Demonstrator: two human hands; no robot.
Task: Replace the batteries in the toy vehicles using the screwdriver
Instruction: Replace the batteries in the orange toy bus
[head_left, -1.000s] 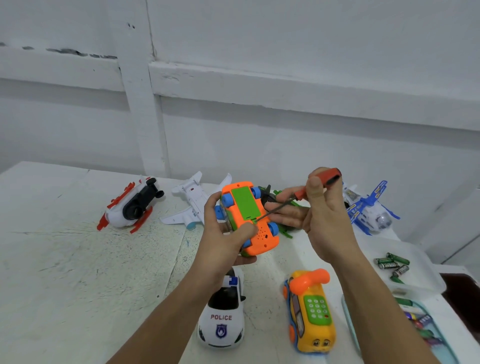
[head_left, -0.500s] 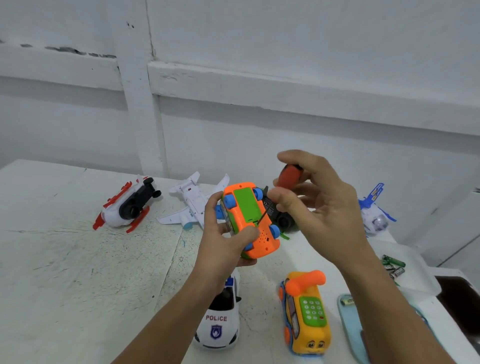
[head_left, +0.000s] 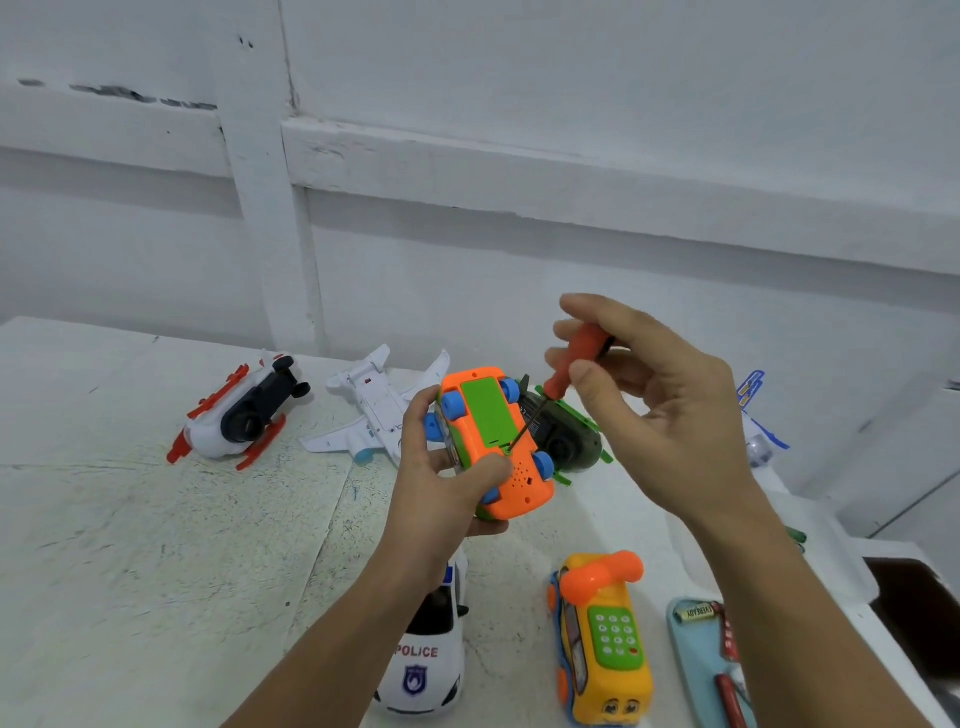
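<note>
The orange toy car (head_left: 519, 488) is up off the table (head_left: 156, 545), belly towards the person, its long axis running from about 11 o'clock down to 5 o'clock. The left hand (head_left: 447, 483) grips it from the 8 o'clock side, with the thumb laid across the underside just below the green battery cover (head_left: 488, 413) and the fingers wrapped round the far flank. What matters for the coming move is the line of the screwdriver (head_left: 574, 361). Its orange handle sits up at 1 o'clock from the cover, and the thin shaft slopes down towards 7 o'clock. The tip rests at the cover's lower right corner, close to the thumb. I cannot make out the screw itself, but that corner looks like where it sits. The right hand (head_left: 670, 415) is the nearer one to the tool and has it pinched lightly at the handle between the thumb and the first fingertips. Its other fingers are loosely fanned, the wrist cocked above and to the 3 o'clock side of the car. The shaft leans rather than standing square to the cover, so I would judge that turning calls for downward pressure along that slant, or the tip may skate off. A police car (head_left: 421, 660) and a yellow telephone car (head_left: 602, 639) sit below on the table, at 6 and 5 o'clock.
</note>
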